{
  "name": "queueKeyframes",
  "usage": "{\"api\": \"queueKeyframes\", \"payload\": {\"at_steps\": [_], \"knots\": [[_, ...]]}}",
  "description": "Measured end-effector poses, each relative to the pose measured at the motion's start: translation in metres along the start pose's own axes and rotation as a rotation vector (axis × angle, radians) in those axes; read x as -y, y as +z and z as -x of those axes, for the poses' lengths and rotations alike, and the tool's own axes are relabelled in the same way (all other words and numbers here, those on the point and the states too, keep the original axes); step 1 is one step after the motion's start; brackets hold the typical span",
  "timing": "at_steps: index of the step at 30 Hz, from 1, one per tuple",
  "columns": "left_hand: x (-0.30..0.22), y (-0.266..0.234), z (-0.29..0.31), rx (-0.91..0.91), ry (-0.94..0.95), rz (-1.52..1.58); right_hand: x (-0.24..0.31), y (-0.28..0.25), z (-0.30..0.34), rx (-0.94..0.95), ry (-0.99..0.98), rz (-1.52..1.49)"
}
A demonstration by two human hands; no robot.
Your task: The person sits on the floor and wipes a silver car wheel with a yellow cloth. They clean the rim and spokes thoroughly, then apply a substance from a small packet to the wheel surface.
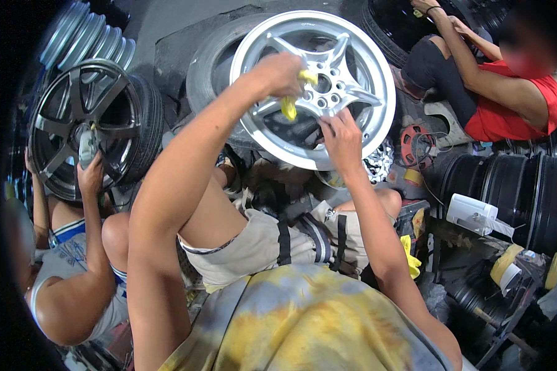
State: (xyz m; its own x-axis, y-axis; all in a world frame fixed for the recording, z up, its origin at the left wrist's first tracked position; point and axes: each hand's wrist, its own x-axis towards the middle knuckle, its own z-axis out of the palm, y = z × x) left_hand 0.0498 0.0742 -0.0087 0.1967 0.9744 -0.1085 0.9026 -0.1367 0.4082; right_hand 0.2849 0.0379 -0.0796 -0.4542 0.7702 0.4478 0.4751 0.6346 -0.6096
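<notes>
Holding a yellow cloth [289, 109] at the face of a silver multi-spoke alloy wheel rim [336, 75].
Rim located directly ahead of the seated person's knees, tilted, overlapping a grey tyre [205, 83] in view. Left hand [280, 74] curled closed about the cloth, left of the hub; cloth protrudes past the fingers. Right hand [342, 134] partly curled, fingertips at a lower spoke; whether it grips cannot be told. At left, a co-worker [74, 281] holds a handheld tool [88, 147] before a dark five-spoke wheel [62, 159].
</notes>
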Motion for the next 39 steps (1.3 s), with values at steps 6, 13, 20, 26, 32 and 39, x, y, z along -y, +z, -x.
{"api": "queueKeyframes", "payload": {"at_steps": [6,13,20,26,32,39], "knots": [[-0.016,0.028,-0.003,0.078,0.099,-0.094,0.009,-0.038,0.044,-0.02,0.251,-0.078],[-0.04,0.046,-0.017,0.136,0.222,-0.101,-0.017,-0.077,0.062,-0.194,0.318,0.094],[-0.039,0.05,-0.021,0.165,0.311,-0.097,-0.009,-0.064,0.069,-0.123,0.293,-0.082],[-0.03,0.044,-0.028,0.152,0.223,-0.148,-0.003,-0.045,0.07,-0.061,0.35,-0.143],[-0.001,-0.004,-0.021,-0.034,-0.053,-0.149,-0.004,-0.036,0.074,-0.075,0.314,-0.215],[0.052,-0.014,-0.002,-0.087,-0.127,-0.116,0.001,-0.039,0.06,-0.033,0.188,-0.013]]}}
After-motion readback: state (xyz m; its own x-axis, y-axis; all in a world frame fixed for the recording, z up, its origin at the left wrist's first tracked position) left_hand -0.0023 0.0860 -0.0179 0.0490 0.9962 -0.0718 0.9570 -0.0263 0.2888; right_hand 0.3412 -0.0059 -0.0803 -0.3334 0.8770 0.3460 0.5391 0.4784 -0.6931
